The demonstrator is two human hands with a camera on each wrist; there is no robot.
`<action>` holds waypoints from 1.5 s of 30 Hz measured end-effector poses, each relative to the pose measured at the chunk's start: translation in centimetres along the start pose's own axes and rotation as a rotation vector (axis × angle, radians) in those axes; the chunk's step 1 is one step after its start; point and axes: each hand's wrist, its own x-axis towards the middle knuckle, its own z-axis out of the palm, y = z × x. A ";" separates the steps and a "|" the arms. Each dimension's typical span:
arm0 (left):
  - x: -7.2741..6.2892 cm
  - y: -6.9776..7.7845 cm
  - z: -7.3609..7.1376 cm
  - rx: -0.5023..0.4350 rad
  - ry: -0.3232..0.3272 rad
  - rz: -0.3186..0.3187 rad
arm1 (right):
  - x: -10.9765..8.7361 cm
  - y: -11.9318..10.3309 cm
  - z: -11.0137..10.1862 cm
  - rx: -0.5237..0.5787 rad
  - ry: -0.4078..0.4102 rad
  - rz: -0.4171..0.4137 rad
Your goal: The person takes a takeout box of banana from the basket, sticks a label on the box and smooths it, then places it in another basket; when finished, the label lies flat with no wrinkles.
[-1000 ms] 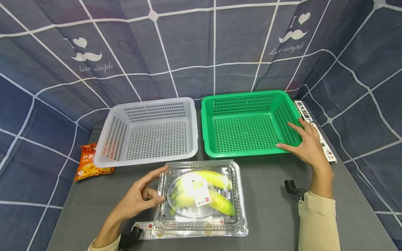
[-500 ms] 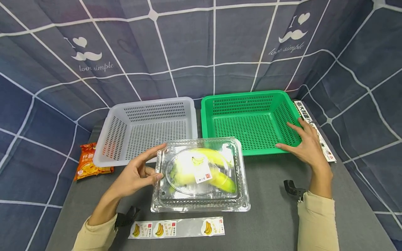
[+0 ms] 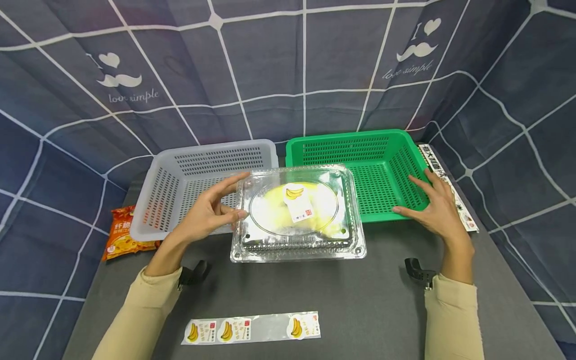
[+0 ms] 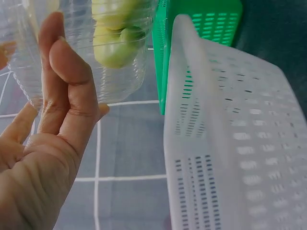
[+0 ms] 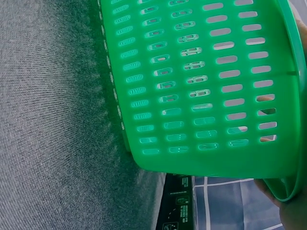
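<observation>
My left hand (image 3: 202,215) grips the left edge of a clear plastic clamshell box (image 3: 297,254), fingers at the far side and thumb nearer me. Yellow-green bananas (image 4: 115,48) show through its wall in the left wrist view. A banana sticker (image 3: 299,212) lies on the lid. Raised over the table, the box overlaps the front of the green basket (image 3: 324,145) in the head view. My right hand (image 3: 438,210) holds that basket's right rim, with thumb and index finger reaching inside; skin shows through its slots in the right wrist view.
Left of the green basket stands a white basket (image 3: 202,234), with an orange snack bag (image 3: 119,237) beside it. A strip of banana stickers (image 3: 270,327) lies near the front. A printed flat package (image 3: 465,212) sits right of the green basket. Patterned cloth (image 3: 270,60) hangs behind.
My left hand has carried the box up and away from me, from over the sticker strip to the baskets' front edges. The strip is now uncovered. My right hand stays at the green basket's rim.
</observation>
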 end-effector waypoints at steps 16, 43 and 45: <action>12.1 -0.7 0.4 0.068 0.045 -0.202 | 0.0 0.2 -0.2 -0.015 -0.012 0.004; 16.6 -4.9 3.3 0.137 -0.090 -0.224 | 0.1 -0.2 -0.3 -0.016 -0.031 0.017; 16.7 -4.8 3.4 0.154 -0.101 -0.227 | 0.1 -0.1 -0.3 -0.014 -0.024 0.019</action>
